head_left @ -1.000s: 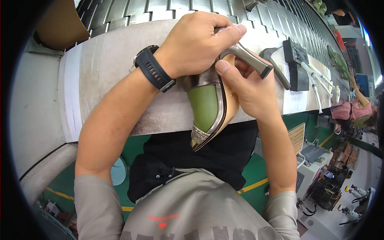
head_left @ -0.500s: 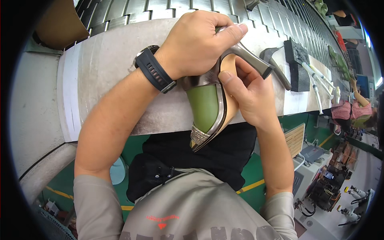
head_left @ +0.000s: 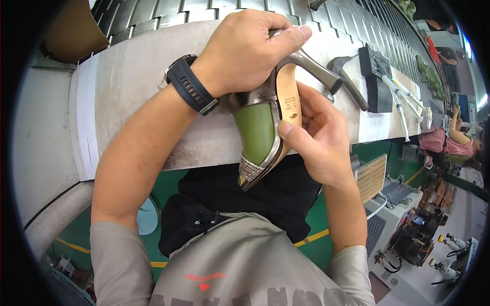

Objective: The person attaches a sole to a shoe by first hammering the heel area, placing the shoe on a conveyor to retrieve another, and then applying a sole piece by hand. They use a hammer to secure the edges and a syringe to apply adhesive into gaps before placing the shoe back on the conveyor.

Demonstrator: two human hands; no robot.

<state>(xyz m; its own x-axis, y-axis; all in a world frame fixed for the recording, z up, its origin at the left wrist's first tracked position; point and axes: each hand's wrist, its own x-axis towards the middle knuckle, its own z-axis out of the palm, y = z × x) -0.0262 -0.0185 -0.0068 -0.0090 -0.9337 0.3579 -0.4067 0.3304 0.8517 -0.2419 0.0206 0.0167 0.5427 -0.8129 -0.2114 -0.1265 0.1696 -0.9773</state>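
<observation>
Hardly anything has moved: left hand (head_left: 245, 51) still grips the shoe (head_left: 265, 127) tight; right hand (head_left: 316, 137) thumb presses its tan sole. Work looks unfinished.

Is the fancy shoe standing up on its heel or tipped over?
Tipped over. The high-heeled shoe is held sideways off the table, tan sole showing, between the left hand and right hand.

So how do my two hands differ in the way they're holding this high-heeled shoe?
The left hand wraps over the heel end of the shoe from above; the right hand supports the sole from the side, thumb pressed on its edge. The left wrist wears a black watch; the right is bare. Both grip the shoe.
</observation>
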